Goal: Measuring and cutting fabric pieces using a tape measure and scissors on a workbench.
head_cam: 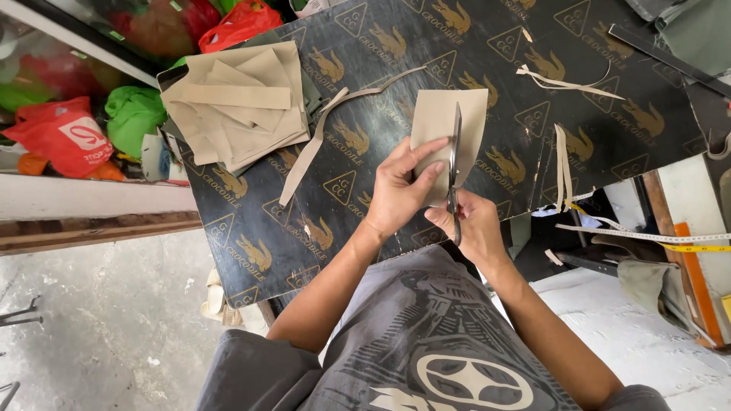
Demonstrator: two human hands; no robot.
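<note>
Pinching the tan fabric piece (445,129) flat over the dark board (251,221) with the left hand (400,190) closed on its lower edge, right hand (474,224) gripping scissors (455,164) — likely handling light, limp, easily shifting — best holding near the cut line.

Black printed board as table (472,46), rough grey concrete floor (99,320) below, red and green plastic bags (61,133) heaped on the left, flat daylight
</note>
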